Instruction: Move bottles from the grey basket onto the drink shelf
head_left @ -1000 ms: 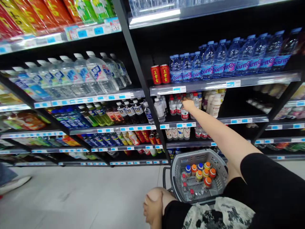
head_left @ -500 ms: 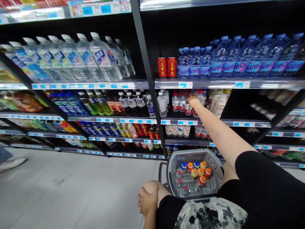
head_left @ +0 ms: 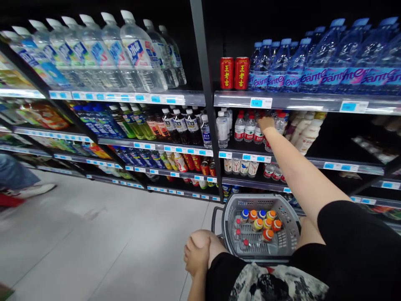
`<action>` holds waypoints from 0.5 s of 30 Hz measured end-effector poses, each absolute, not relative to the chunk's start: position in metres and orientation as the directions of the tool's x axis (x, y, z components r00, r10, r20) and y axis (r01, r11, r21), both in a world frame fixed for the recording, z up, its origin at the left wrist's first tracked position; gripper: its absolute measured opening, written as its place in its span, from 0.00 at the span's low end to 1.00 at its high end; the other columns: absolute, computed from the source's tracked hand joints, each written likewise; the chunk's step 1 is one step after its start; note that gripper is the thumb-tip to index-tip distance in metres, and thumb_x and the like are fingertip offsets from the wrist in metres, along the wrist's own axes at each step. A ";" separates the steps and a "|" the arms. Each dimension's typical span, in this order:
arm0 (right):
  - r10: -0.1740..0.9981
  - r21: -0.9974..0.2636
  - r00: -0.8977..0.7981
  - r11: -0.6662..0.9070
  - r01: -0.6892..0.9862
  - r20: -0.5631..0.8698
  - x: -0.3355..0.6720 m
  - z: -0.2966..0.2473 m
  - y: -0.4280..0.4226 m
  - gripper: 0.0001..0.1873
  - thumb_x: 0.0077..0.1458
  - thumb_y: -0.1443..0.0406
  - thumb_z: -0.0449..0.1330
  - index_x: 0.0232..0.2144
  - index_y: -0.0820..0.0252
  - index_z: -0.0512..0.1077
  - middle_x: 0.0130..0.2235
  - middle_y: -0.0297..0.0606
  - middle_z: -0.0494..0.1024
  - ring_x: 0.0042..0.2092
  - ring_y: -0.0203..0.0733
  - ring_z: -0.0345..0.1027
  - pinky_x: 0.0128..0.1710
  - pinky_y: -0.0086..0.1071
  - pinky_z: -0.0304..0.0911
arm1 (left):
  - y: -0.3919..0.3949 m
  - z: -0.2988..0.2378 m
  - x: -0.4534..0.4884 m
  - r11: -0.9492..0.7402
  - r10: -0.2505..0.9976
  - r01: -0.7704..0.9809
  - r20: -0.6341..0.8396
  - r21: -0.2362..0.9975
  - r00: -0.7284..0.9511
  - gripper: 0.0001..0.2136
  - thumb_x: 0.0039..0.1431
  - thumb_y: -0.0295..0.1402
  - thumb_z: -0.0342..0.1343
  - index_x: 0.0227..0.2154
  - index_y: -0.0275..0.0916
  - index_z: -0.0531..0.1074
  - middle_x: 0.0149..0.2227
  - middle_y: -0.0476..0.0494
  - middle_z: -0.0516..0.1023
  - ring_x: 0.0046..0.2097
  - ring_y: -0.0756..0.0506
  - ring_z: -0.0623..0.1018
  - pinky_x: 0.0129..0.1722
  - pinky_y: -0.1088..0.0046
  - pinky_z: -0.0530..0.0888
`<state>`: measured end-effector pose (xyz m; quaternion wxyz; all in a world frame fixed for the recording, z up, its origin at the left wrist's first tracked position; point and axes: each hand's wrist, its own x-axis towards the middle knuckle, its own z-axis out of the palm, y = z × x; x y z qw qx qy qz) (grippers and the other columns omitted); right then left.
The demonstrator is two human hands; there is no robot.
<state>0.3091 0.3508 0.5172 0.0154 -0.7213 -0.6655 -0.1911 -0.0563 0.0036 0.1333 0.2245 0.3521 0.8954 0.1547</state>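
Note:
My right hand [head_left: 266, 123] reaches into the middle shelf among small clear water bottles [head_left: 249, 128] with red caps and red-and-white labels. Its bent fingers close around the top of a water bottle [head_left: 258, 135]; the fingertips are partly hidden. My left hand [head_left: 197, 256] lies over my bent knee, fingers apart, holding nothing. Between my legs, a grey shopping basket [head_left: 230, 234] contains several small bottles [head_left: 267, 224] with orange, yellow and blue caps. At its left side are 3 clear bottles [head_left: 245, 243] with red caps.
Above my right hand, a shelf edge [head_left: 288, 100] carries red cans [head_left: 234, 73] and blue-tinted water bottles [head_left: 332, 58]. White-labelled bottles [head_left: 222, 129] and pale bottles [head_left: 305, 133] flank the red-capped ones. Another person's leg and shoe [head_left: 34, 190] show at far left.
The view has tilted down and come closer to the shelves. My right hand stays at the red-capped bottles and my left on my knee. More of the other person's leg shows at left.

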 end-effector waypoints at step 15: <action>0.914 0.009 0.192 -0.209 0.978 0.357 0.299 0.508 0.369 0.25 0.68 0.75 0.41 0.55 0.77 0.73 0.58 0.66 0.69 0.64 0.55 0.58 0.64 0.51 0.49 | 0.011 0.137 -0.049 0.730 0.678 0.568 -0.295 0.380 -0.674 0.43 0.55 0.59 0.50 0.68 0.40 0.55 0.65 0.30 0.62 0.62 0.27 0.67 0.57 0.44 0.69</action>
